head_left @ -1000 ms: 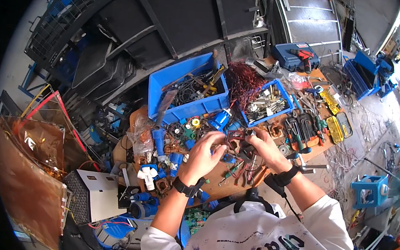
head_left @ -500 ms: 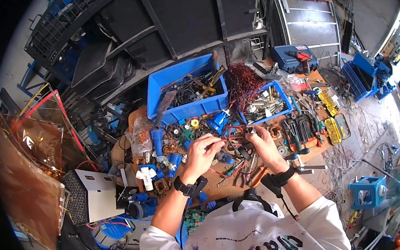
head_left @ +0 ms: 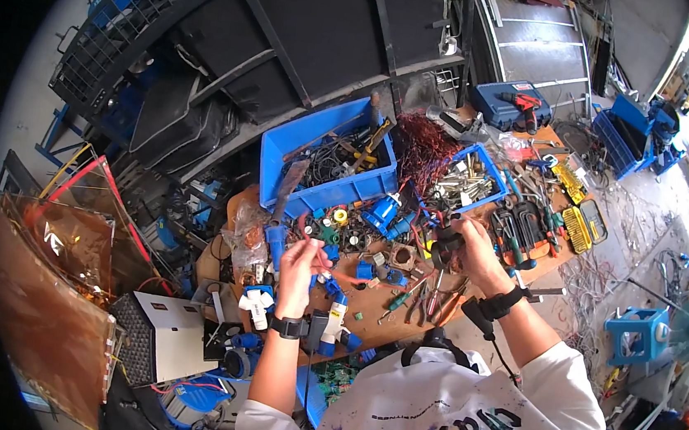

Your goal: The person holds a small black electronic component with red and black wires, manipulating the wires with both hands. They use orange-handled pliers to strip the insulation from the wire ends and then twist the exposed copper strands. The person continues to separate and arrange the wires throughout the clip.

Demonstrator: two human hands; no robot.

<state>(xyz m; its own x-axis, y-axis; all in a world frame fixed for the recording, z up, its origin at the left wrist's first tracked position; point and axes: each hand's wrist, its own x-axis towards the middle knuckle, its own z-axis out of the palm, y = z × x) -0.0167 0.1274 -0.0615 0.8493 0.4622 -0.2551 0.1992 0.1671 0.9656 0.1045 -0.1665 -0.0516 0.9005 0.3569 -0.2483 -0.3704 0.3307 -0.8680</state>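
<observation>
Low over the cluttered wooden table (head_left: 388, 323), my left hand (head_left: 301, 267) pinches a thin red wire (head_left: 343, 276) at the table's left part, beside blue plastic connectors (head_left: 274, 240). My right hand (head_left: 476, 248) is farther right and grips a dark object (head_left: 447, 248) whose shape is mostly hidden by the fingers. Between the hands lie a copper-coloured coil part (head_left: 401, 255), small blue fittings (head_left: 366, 269), screwdrivers and pliers (head_left: 417, 305). A white-and-blue plastic piece (head_left: 255, 306) sits just left of my left wrist.
Behind are a large blue bin (head_left: 321, 196) of cables, tangled red wire (head_left: 424, 144), a smaller blue tray (head_left: 478, 201) of metal parts and a drill (head_left: 525, 108) on its case. A yellow bit set (head_left: 578, 229) lies right, a blue stool (head_left: 632, 330) on the floor beyond.
My hands have moved apart: the left went left and down, drawing out the red wire, and the right went slightly right with the dark object.
</observation>
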